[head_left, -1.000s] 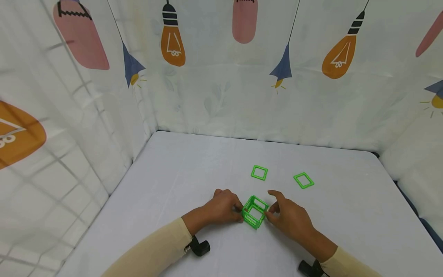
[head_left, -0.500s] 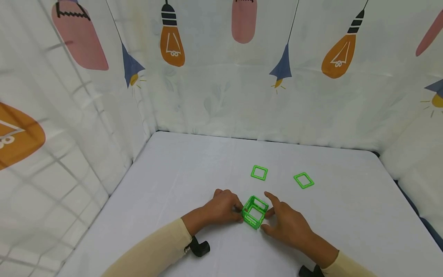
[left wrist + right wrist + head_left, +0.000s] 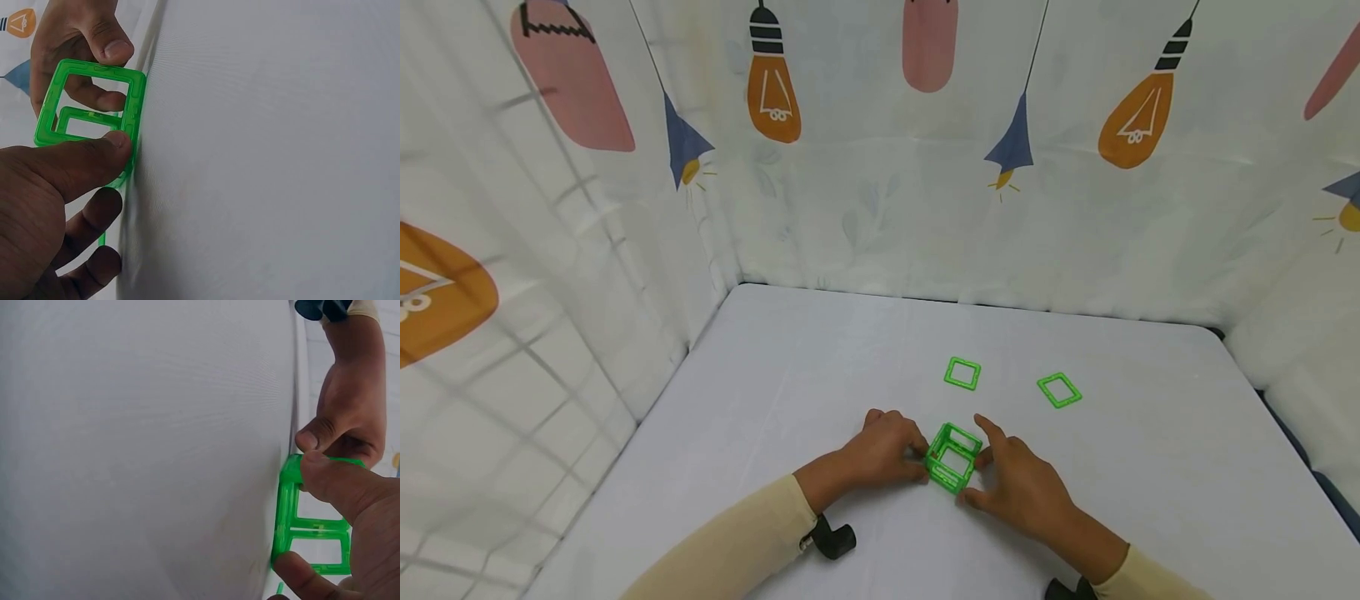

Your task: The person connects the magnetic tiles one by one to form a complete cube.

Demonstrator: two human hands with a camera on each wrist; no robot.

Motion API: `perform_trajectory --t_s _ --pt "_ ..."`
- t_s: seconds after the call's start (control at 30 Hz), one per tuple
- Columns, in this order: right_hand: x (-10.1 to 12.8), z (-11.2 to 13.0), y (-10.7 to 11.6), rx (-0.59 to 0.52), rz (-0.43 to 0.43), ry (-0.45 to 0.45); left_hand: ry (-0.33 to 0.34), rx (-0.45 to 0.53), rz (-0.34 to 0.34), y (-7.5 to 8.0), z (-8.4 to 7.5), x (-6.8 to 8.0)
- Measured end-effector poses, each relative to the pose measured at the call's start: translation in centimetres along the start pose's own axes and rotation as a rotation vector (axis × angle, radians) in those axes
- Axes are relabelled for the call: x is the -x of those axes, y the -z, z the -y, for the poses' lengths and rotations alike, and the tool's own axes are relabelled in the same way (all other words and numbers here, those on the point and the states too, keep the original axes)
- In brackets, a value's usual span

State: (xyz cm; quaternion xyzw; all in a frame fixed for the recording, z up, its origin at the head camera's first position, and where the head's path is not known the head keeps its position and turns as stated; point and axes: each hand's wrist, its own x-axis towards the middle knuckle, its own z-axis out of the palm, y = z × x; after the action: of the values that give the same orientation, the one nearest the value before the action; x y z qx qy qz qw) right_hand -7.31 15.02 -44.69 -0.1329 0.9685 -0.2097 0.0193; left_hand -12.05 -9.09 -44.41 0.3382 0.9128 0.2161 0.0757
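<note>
Cube frame (image 3: 953,467): 1, green, on tabletop (image 3: 820,367)
Hands: 2; left hand (image 3: 887,454) & right hand (image 3: 1018,487) both pinching it
Loose squares: 2 – near square (image 3: 962,373), far-right square (image 3: 1059,390)

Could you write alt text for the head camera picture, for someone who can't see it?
Two hands, the left hand and right hand, grip a small green cube frame on a white table; two flat green squares lie beyond it.

Head view high, downward; wrists close, sharing cube (image 3: 953,467)
</note>
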Motion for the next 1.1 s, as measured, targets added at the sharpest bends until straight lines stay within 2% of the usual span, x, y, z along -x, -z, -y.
perform_trajectory --t_s 0.33,0.67,1.1 --pt "0.06 0.1 -0.31 -0.01 -0.014 -0.02 0.01 -0.009 0.007 -0.29 -0.2 -0.03" --pt "0.08 -0.01 -0.33 0.025 -0.057 0.003 0.013 -0.021 0.02 -0.21 -0.55 0.16" --pt "-0.22 -0.35 -0.23 0.009 -0.058 -0.006 -0.002 -0.014 0.042 -0.06 -0.43 0.37"
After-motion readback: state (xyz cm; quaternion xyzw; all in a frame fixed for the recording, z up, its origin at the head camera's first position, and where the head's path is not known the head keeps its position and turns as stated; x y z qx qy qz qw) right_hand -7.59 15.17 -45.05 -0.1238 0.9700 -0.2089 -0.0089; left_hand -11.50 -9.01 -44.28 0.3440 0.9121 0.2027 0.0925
